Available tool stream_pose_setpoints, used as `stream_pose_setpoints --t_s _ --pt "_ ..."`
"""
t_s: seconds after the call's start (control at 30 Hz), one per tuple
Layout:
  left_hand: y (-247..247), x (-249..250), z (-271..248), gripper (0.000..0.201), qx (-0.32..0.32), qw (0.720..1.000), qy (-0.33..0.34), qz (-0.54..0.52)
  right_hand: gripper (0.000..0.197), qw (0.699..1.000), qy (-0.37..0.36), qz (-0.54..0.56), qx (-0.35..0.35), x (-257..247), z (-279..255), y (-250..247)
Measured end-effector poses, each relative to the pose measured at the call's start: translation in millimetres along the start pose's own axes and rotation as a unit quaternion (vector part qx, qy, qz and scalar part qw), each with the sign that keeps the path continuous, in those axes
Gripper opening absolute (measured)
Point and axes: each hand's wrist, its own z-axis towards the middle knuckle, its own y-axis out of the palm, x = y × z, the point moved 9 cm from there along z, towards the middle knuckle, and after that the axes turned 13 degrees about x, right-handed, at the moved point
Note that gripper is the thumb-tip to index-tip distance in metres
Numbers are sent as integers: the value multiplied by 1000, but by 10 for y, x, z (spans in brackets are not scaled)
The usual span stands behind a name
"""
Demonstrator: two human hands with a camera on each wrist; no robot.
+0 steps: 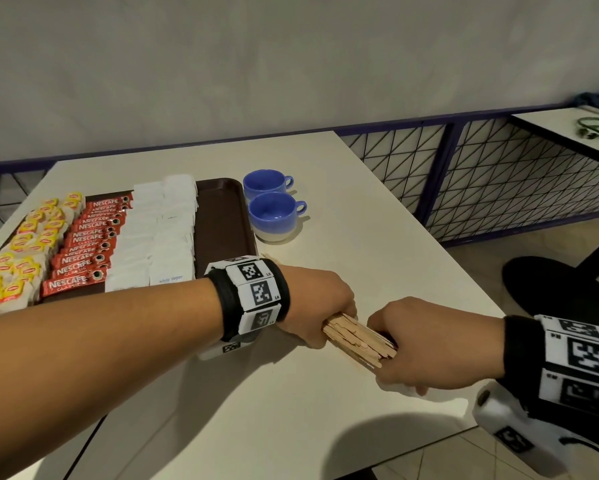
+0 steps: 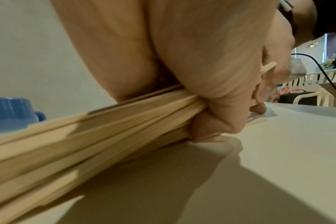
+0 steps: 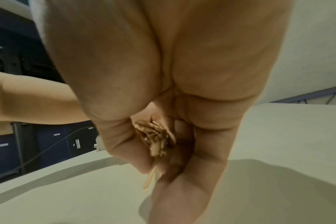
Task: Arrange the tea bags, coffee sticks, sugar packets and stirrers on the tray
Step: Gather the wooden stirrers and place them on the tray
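Observation:
A bundle of wooden stirrers (image 1: 358, 337) lies low over the white table (image 1: 377, 237), right of the brown tray (image 1: 221, 216). My left hand (image 1: 320, 308) grips one end and my right hand (image 1: 426, 344) grips the other. In the left wrist view the stirrers (image 2: 90, 141) run under the curled fingers (image 2: 217, 121). The right wrist view shows the stirrer ends (image 3: 155, 136) inside the closed palm. On the tray lie rows of yellow tea bags (image 1: 31, 244), red coffee sticks (image 1: 90, 244) and white sugar packets (image 1: 159, 230). The tray's right strip is bare.
Two blue cups (image 1: 272, 209) stand just right of the tray's far end, one blue cup (image 2: 11, 113) showing in the left wrist view. A wire-mesh fence (image 1: 498, 174) runs behind the table. A second table (image 1: 568, 129) stands at the far right.

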Motion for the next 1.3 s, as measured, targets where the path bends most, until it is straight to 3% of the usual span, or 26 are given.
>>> stream_pose_setpoints --t_s 0.17,0.33,0.43,0.63,0.77,0.83,0.9,1.0,1.13,1.2,1.3 --pt "-128 -51 -28 16 40 999 -7 -19 7 997 11 59 49 -48 -49 -207" --pt "-315 -123 -35 17 79 995 -20 -58 3 992 -7 -6 128 -100 -14 -537" --pt "-448 -177 -70 20 114 989 -32 -87 5 986 -5 31 165 -133 -24 -664" --pt "-661 -350 -227 27 174 966 -72 -175 45 970 -45 116 208 -380 -192 -1026" --pt "-893 -448 -381 34 248 942 -78 -211 59 952 -81 179 235 -524 -321 -1408" --pt "-1015 -553 -475 36 286 924 -98 -234 55 946 -85 178 259 -513 -357 -1603" --pt "-1150 -665 -589 36 332 896 -116 -271 37 948 -74 152 271 -471 -312 -1646" --pt "-1357 -717 -805 41 404 848 -93 -328 5 973 -65 46 218 -461 -64 -1267" --pt "-1413 -829 -1082 48 445 794 -98 -403 11 987 -82 -90 107 -498 299 -527" --pt "-1353 -940 -1223 43 456 751 -128 -460 22 984 -92 -128 84 -536 479 -332" --pt "-1192 -1032 -1456 28 480 710 -185 -480 44 977 -96 -173 73 -653 668 -155"
